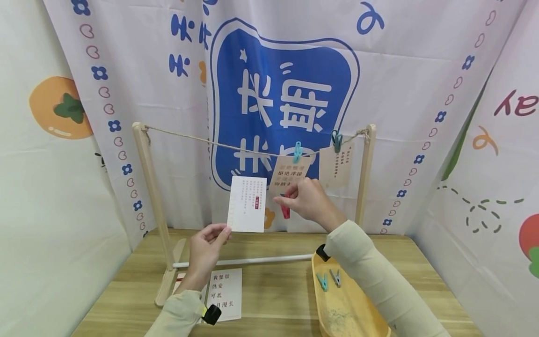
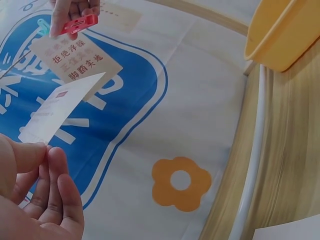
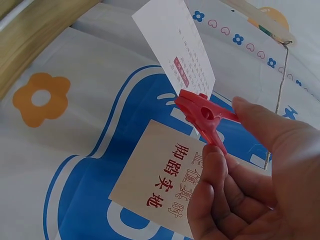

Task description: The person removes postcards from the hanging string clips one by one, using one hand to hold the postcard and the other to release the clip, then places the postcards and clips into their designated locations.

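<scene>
A white printed card is pinched at its lower left corner between the thumb and fingers of my left hand. My right hand holds a red clothespin by its handles, thumb on one side and fingers on the other. Its nose overlaps the card's edge in the right wrist view. Behind the right hand, a cream card hangs from the twine by a light blue clothespin. Farther right, another cream card hangs under a dark teal clothespin.
Wooden posts carry the twine, with a white rod joining them low down. Under my right forearm stands a yellow tray with a teal clothespin and a grey one. Printed cards lie on the wooden table.
</scene>
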{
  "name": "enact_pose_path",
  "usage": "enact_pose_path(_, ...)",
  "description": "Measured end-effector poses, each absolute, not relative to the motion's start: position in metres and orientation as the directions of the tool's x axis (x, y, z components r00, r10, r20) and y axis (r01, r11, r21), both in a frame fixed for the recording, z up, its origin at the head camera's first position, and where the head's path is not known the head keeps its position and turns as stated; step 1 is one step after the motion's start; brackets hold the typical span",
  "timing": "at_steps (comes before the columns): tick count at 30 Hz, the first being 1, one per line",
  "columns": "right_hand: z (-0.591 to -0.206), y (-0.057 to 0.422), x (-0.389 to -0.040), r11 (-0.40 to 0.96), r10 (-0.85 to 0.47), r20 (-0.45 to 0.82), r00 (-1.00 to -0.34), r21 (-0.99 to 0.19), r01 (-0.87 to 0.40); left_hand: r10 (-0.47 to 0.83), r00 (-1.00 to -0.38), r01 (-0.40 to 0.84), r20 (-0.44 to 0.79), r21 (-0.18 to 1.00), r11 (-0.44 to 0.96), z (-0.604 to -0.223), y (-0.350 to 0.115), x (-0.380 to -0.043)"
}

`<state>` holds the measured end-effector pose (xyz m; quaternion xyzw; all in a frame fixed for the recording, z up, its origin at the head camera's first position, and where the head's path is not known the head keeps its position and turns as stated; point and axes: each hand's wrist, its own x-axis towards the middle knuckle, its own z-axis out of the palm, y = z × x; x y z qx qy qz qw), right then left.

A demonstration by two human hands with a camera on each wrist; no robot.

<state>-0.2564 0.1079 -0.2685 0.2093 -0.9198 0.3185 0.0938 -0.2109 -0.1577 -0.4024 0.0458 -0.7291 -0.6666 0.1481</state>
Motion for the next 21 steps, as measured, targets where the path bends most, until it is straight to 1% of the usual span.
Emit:
enact_pose_path(14, -0.281, 0.118, -0.248, 0.719, -0.314, 0.263, -0.912, -0.561, -0.410, -0.257, -0.958, 0.112, 0.126, 0.991, 0.070, -0.412, -0.155, -0.205)
enact_pose_path(21, -0.289, 0.126, -0.245, 0.715, -0.306, 0.272, -0.912, -0.568, -0.409, -0.255, -0.961, 0.093, 0.108, 0.993, 0.072, -0.417, -0.152, -0.198)
